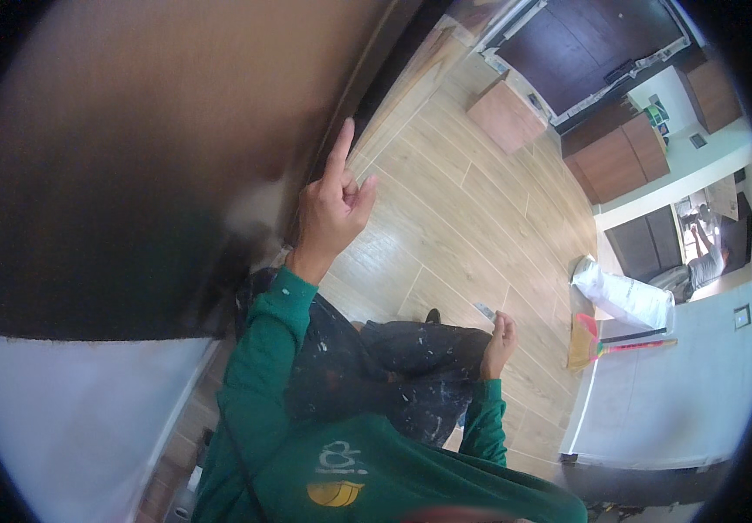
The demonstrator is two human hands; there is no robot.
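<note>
My left hand (334, 209) is raised beside a large brown panel (176, 113), its index finger stretched along the panel's dark edge. The thumb stands apart and the other fingers are curled, with nothing in them. Low over my right thigh, my right hand (500, 344) is closed on a small flat grey piece (485, 310), which juts out past the fingertips like a thin blade. The fingers cover the rest of it, so its kind is unclear. Green sleeves cover both forearms, and my dark trousers (393, 375) carry pale specks.
Wood-look planks (446, 227) cover the floor. A wooden box (508, 113) stands ahead, near brown cabinets (620, 161). At the right lie a white sack (624, 296) and a broom (629, 348) by a pale wall (681, 392). Another person (703, 266) is beyond an opening.
</note>
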